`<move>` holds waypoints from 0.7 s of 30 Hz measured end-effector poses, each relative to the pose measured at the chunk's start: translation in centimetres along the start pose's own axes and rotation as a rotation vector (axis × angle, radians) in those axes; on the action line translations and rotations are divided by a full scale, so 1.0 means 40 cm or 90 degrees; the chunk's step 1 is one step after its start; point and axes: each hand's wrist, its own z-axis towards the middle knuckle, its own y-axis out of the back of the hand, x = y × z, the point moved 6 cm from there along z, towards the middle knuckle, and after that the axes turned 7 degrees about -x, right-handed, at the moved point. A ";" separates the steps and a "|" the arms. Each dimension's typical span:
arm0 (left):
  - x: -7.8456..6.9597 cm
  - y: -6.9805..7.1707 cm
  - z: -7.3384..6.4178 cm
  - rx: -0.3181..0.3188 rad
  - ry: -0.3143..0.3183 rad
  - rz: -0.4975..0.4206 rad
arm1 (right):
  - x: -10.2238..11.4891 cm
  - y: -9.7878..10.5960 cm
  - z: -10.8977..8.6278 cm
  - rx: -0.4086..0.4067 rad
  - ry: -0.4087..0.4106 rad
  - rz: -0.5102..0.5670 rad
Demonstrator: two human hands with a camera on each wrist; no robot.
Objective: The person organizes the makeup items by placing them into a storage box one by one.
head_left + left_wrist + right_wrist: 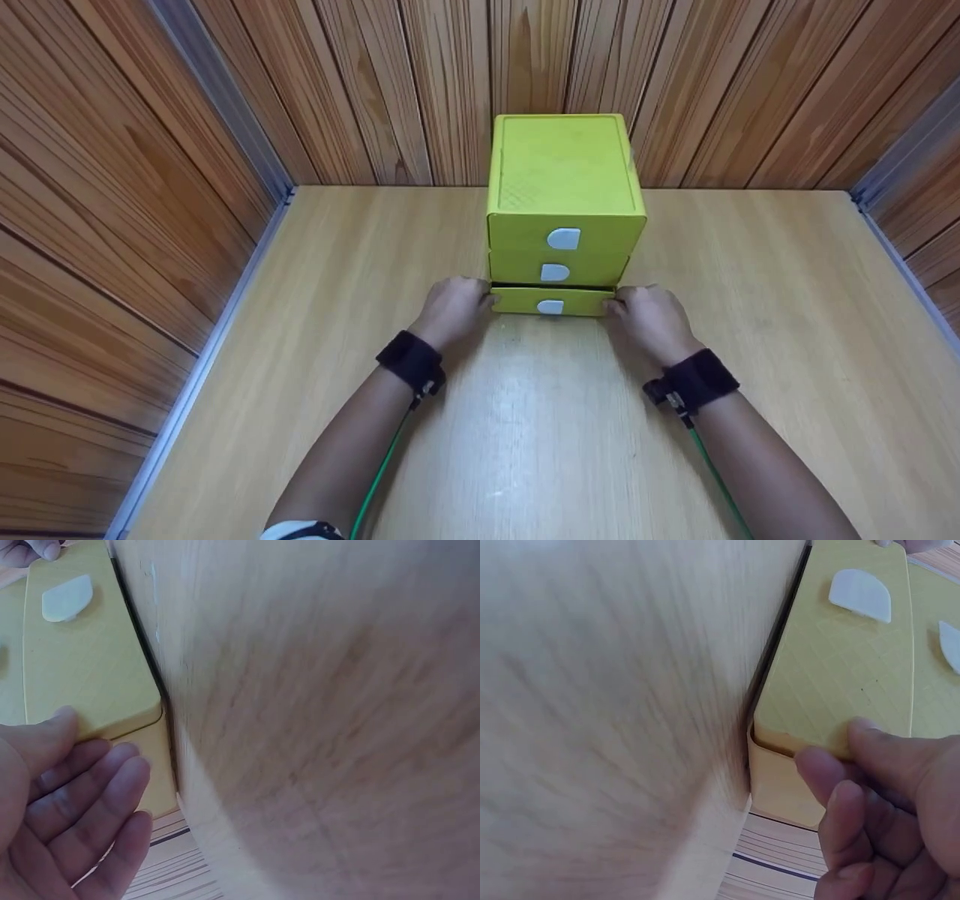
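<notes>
A yellow-green mini chest of drawers (566, 169) stands on the table, with three drawers that each carry a white tab. Its bottom drawer (517, 300) sits slightly out, a dark gap showing above it. At the drawer's left end my left hand (456, 307) pinches the front edge, thumb on the face and index finger at the side. The right hand (652, 319) grips the opposite end likewise between thumb and index finger. In the right wrist view the drawer front (840, 667) stands a little proud of the casing (784, 784).
The light wooden table (510, 435) runs up to plank-patterned walls (450, 90) at the back and both sides. Grey metal strips (225, 330) line its side edges. Both wrists wear dark bands (411, 364) with green cables (379, 476) trailing toward the body.
</notes>
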 end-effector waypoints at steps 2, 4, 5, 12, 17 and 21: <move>0.002 -0.001 0.004 -0.008 0.001 -0.003 | -0.003 0.000 0.004 -0.004 -0.008 -0.003; 0.003 -0.003 0.008 -0.015 0.000 -0.001 | -0.004 0.001 0.007 -0.008 -0.017 -0.005; 0.003 -0.003 0.010 -0.019 0.000 0.002 | -0.005 0.002 0.009 -0.011 -0.021 -0.007; 0.001 -0.007 0.021 -0.042 0.001 0.046 | -0.007 0.002 0.012 -0.027 -0.035 -0.012; 0.004 -0.006 0.026 -0.053 0.008 0.058 | -0.012 -0.003 0.014 -0.029 -0.068 -0.004; 0.013 -0.004 0.027 -0.076 0.023 0.038 | -0.016 -0.012 0.016 -0.027 -0.107 0.017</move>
